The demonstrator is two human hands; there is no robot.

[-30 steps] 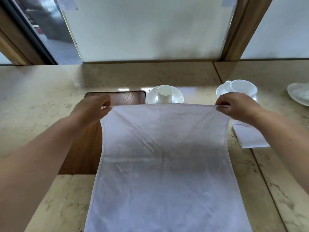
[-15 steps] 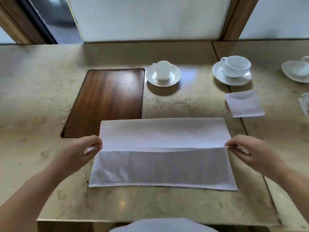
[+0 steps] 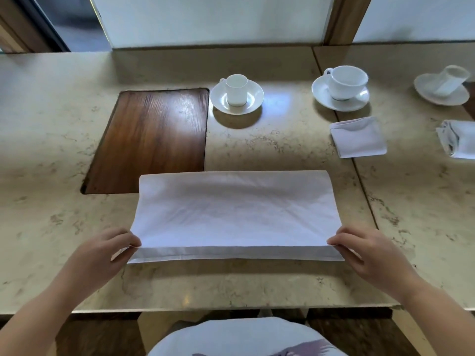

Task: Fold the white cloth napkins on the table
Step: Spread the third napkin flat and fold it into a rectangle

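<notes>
A white cloth napkin (image 3: 236, 214) lies on the marble table (image 3: 51, 227), doubled over into a wide rectangle with its fold at the far side. My left hand (image 3: 102, 253) pinches the top layer's near left corner. My right hand (image 3: 365, 255) pinches the near right corner. The top layer's edge sits a little short of the bottom layer's near edge. A small folded napkin (image 3: 358, 137) rests at the right, and a loosely bunched napkin (image 3: 458, 138) lies at the far right edge.
A dark wooden inlay (image 3: 154, 140) is set into the table left of centre. A small cup on a saucer (image 3: 236, 95) stands behind the napkin, a wider cup on a saucer (image 3: 341, 87) to its right, and a third saucer (image 3: 442, 86) further right.
The napkin's far edge was held up, then drawn toward me over the cloth. Both hands have moved nearer still, bringing the top layer almost to the near edge.
</notes>
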